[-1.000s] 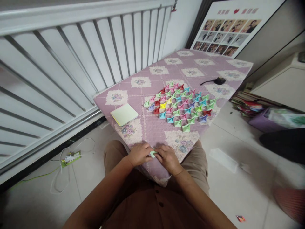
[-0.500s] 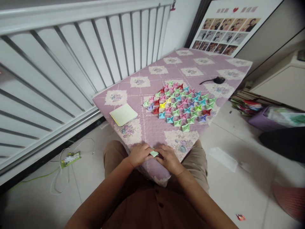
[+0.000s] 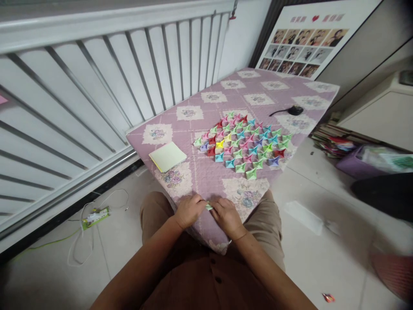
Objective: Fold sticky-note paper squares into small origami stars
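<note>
Hands [image 3: 189, 211], two, pinch one green paper piece [image 3: 209, 207] between them, one paper stack [image 3: 167, 156] beyond

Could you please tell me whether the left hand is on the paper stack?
No, the left hand is at the small green paper, apart from the stack.

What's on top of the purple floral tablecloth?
On the tablecloth: a paper stack, colorful folded paper pieces and a black object. At its near end, the left hand and right hand pinch a small green paper, partly hidden. The surface beneath the cloth is covered.
</note>
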{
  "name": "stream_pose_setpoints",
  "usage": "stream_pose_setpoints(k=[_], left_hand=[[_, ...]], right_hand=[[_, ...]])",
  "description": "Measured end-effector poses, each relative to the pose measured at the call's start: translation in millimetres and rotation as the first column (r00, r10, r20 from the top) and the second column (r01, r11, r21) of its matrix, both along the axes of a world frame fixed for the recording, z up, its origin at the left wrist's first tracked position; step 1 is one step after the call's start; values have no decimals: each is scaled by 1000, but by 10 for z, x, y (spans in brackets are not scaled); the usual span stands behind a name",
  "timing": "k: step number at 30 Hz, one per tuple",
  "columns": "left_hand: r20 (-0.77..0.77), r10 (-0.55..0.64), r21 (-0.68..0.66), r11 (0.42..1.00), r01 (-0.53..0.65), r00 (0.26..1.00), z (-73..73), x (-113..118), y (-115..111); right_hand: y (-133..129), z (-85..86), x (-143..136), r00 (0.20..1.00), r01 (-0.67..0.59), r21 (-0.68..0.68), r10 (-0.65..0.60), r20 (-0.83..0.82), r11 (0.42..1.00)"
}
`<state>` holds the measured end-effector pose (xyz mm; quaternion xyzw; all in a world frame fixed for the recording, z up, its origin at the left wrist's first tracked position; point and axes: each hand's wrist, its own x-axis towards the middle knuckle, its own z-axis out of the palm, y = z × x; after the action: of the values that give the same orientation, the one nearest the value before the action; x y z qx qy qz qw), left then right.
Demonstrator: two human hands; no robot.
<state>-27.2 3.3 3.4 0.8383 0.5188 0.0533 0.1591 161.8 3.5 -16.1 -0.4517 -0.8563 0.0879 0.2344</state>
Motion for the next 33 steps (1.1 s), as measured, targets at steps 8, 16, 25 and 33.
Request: stream_pose_setpoints(k=[8, 16, 25, 33], left_hand=[[164, 89, -264, 964, -43, 983, 198, 42, 86], [-1, 75, -381, 922, -69, 997, 239, 130, 199], [-117, 95, -362, 923, -132, 989, 337, 204, 298], [-76, 140, -295, 943, -157, 987, 252, 187, 292]], right_hand=[[96, 261, 16, 968, -119, -445, 3, -253, 888], [214, 277, 25, 993, -73, -612, 1, -118, 788], [258, 231, -38, 998, 39, -555, -63, -24, 831], [283, 209, -31, 998, 53, -523, -70, -12, 851]])
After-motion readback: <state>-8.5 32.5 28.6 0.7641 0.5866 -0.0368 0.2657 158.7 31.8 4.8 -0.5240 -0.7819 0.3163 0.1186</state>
